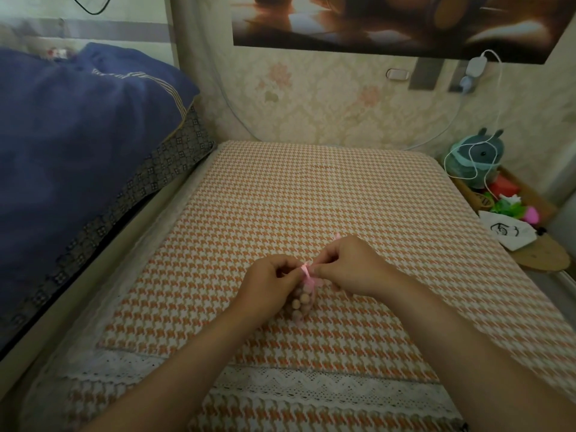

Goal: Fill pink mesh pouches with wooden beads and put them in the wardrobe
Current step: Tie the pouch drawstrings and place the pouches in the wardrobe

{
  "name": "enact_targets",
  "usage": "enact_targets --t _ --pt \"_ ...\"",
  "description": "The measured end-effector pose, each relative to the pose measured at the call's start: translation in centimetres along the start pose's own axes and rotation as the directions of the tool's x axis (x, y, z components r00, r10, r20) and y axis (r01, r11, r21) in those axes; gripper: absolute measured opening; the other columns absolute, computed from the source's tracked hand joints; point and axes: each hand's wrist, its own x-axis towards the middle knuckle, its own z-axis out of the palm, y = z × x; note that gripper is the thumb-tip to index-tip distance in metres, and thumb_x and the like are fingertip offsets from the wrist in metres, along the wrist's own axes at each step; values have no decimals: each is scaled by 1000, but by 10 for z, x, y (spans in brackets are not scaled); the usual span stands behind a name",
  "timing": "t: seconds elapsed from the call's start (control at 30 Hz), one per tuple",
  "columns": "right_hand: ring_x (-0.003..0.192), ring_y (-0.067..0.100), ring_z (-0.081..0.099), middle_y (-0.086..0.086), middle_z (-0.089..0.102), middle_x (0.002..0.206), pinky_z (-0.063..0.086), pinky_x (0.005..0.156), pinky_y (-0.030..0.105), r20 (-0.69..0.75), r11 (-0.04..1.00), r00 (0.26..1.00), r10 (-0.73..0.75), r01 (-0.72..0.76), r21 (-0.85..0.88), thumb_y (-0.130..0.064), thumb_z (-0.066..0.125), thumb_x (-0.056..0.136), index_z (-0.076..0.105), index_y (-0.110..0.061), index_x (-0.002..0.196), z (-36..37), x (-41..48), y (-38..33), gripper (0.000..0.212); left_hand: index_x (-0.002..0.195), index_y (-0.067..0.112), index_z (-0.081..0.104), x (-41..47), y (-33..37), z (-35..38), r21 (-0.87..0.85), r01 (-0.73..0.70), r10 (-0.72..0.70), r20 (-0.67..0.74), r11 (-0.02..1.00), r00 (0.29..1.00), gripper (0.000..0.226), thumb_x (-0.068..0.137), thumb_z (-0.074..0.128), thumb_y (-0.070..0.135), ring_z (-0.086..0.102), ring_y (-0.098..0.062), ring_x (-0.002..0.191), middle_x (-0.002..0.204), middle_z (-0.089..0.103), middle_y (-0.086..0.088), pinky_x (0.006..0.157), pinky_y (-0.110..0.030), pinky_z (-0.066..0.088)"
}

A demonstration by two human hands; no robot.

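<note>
Two hands, one filled pouch, held low over the counter.

Nearest the viewer, a white lace trim (280,385) crosses the orange houndstooth cloth (311,198) that covers the counter (174,244). Both forearms reach in over it. The left hand (271,285) has its grip clenched on the neck of the pink mesh pouch (300,302), and the right hand (349,266) has its grip pinched on the pink ribbon (305,271) at that neck. The wooden beads (304,299) fill the pouch, which hangs between the two hands over the middle of the cloth. Whether its base touches the cloth cannot be told. Farther back, a blue blanket (78,135) lies on the left and a green plush toy (477,160) sits on the right with a white cable (495,98) looped across it. A poster (374,23) hangs on the wall beyond.
</note>
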Motion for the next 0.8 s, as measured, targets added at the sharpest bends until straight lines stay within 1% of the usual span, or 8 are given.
enact_targets --t 0.1,0.23,0.3,0.37,0.57,0.63,0.7,0.8 --pt "61 4 58 -10 64 70 49 59 27 -67 991 996 -66 58 -120 -38 85 74 70 -31 89 8 -3 -3 23 82 15 75 1 3 -2 -10 56 -55 70 998 996 15 94 67 17 61 0 64 74 72 6 64 -19 48" --pt "65 3 58 -8 64 74 51 83 31 -98 986 987 -126 114 -119 -33 81 84 64 -30 87 16 0 2 17 86 7 75 0 10 -10 11 181 -181 129 983 975 21 96 65 22 62 -11 67 76 71 -8 58 -22 51" --pt "66 3 60 -10 66 74 45 105 43 -117 981 981 -156 141 -131 -32 79 85 65 -29 83 17 0 3 14 90 6 76 -1 13 -13 -13 243 -238 155 970 959 24 97 63 25 64 -14 73 87 74 -14 58 -20 53" --pt "68 -1 62 -11 68 76 40 113 54 -109 979 978 -176 163 -121 -27 78 86 70 -31 83 17 0 3 9 91 7 76 -2 16 -14 -34 281 -271 173 959 947 24 97 63 26 64 -9 72 88 75 -11 61 -18 53" --pt "74 -2 64 -18 72 79 41 113 54 -115 971 970 -212 196 -133 -33 80 83 78 -35 87 22 -3 3 6 101 3 76 -2 19 -17 -150 387 -352 217 910 911 29 96 65 29 68 -15 79 94 77 -12 62 -16 54" --pt "75 -2 64 -18 72 82 43 112 45 -148 967 964 -220 196 -161 -33 81 83 79 -34 88 26 -4 0 5 97 6 78 -1 17 -19 -165 426 -382 242 890 892 24 95 66 27 71 -15 80 91 78 -9 67 -22 57" --pt "80 0 64 -15 73 91 41 107 34 -164 946 956 -244 198 -256 -33 78 86 80 -32 93 28 -4 -2 7 91 8 77 0 16 -21 -195 474 -415 280 858 866 19 96 64 22 68 -9 66 76 75 -3 59 -21 51" --pt "88 5 63 -11 73 98 42 103 32 -142 891 934 -328 256 -376 -31 74 90 79 -30 99 31 -3 -5 10 89 9 75 2 12 -23 -286 561 -457 356 777 815 17 97 62 17 55 -8 58 69 65 -1 55 -21 44"
